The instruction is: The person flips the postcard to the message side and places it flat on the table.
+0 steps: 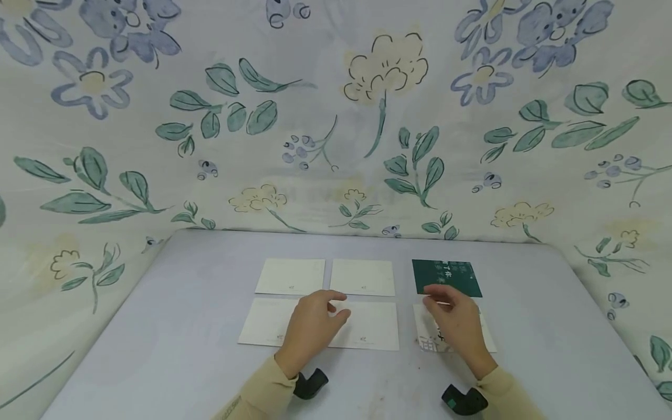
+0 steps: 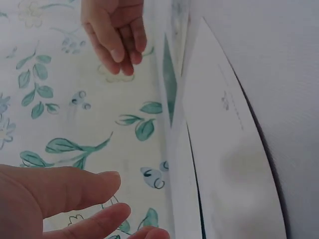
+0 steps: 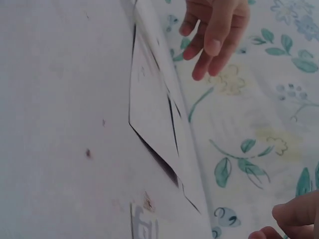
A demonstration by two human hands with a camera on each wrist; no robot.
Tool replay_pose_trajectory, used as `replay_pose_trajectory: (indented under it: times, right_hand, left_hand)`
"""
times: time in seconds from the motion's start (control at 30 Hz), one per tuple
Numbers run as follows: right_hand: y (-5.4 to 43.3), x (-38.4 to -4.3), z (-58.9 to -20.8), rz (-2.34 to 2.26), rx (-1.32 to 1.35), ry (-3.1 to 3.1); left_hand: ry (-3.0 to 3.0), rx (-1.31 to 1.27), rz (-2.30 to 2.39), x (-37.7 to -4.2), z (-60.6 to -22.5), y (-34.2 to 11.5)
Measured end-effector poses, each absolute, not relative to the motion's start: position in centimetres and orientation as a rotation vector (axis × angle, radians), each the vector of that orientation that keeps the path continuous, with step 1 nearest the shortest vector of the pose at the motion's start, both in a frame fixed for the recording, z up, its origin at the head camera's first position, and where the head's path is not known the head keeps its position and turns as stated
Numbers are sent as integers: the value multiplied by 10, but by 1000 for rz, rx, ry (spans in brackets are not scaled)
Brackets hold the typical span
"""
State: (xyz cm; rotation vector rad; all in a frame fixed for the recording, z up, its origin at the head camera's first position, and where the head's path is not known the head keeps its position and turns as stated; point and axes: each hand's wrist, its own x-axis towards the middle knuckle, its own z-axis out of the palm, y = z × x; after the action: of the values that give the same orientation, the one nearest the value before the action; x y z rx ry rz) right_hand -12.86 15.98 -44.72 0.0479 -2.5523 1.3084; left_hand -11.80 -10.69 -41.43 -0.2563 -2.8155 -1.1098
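My left hand (image 1: 311,328) hovers above two white cards in the near row, a left one (image 1: 259,321) and a middle one (image 1: 375,326). Its fingers are loosely bent, with nothing held. Over a pale printed card (image 1: 429,343) at the near right, partly covering it, is my right hand (image 1: 461,326); its thumb and fingers are relaxed and grip nothing. Behind that hand lies a dark green card (image 1: 455,279) with white writing. Two more white cards, one left (image 1: 290,276) and one middle (image 1: 362,278), complete the far row. In the left wrist view a white card (image 2: 214,94) shows a small printed mark.
The cards lie on a white table (image 1: 157,326). A floral cloth (image 1: 325,192) rises behind and at both sides. Black devices sit at the left wrist (image 1: 312,384) and right wrist (image 1: 465,401). Small brown specks (image 3: 88,154) mark the tabletop.
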Motion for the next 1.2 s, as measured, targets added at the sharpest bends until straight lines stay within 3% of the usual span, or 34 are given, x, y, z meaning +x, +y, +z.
replay_pose_trajectory:
  times: [0.5, 1.2]
  right_hand:
    - [195, -152, -444, 1265, -49, -2459]
    - [225, -168, -454, 1582, -268, -2465]
  left_hand:
    - [-2740, -283, -1316, -140, -412, -70]
    - [-2745, -181, -1489, -166, -423, -8]
